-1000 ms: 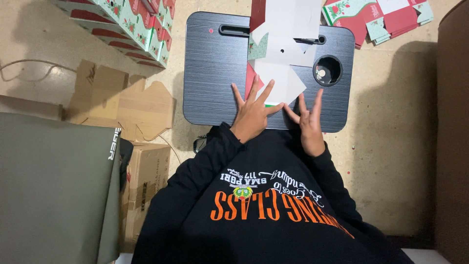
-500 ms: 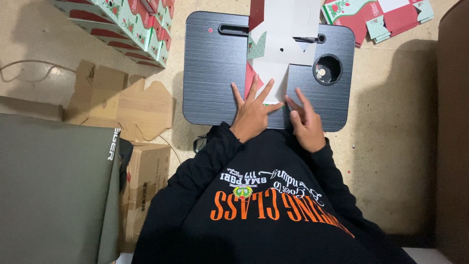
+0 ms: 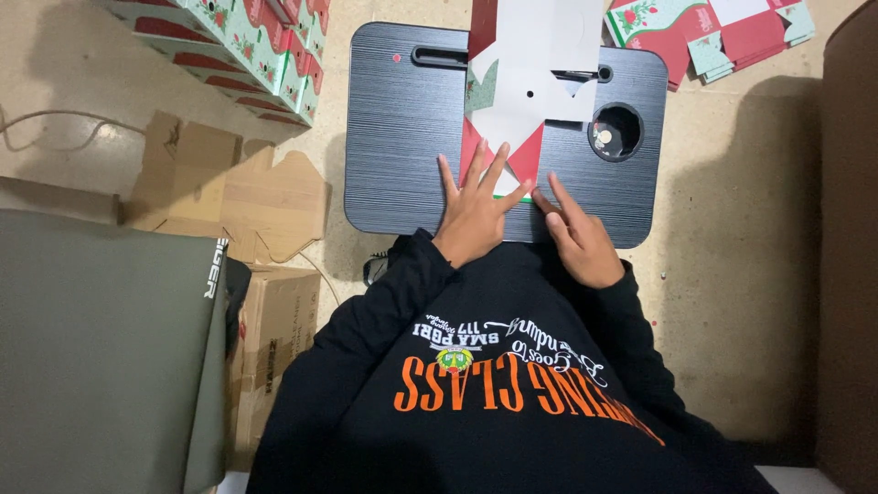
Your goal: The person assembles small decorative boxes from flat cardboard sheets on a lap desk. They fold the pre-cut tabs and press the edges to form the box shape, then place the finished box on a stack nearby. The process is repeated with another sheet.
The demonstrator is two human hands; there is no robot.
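The fingers [image 3: 485, 169] of the left hand [image 3: 476, 215] are spreading wide and pressing flat on the near end of the flat box blank [image 3: 526, 91]; nothing is being gripped. The right hand [image 3: 581, 238] is lying just to the right, fingers extended and close together, their tips touching the blank's near right edge; it is pinning the sheet, not closing on it.

The blank is lying open on the black lap desk [image 3: 402, 128], running from the near middle of the desk to beyond its far edge. Its white inner face is showing at the far end, and red and green printed flaps are showing under the left fingers.

Handling judgement: the blank is thin card, so it is likely light, springy at the creases and easily dented. It is best held by the panel edges or pressed flat beside a fold line, not pinched at the small flaps.

Containers: the round cup recess [image 3: 615, 131] at the right of the desk is holding what look like a few small pale items; their kind cannot be told. At the far left, a stack of assembled printed boxes [image 3: 242, 46] is standing on the floor. At the far right, more flat blanks [image 3: 722, 37] are lying on the floor. Brown cardboard cartons [image 3: 229, 197] are lying at the near left, their contents not visible.
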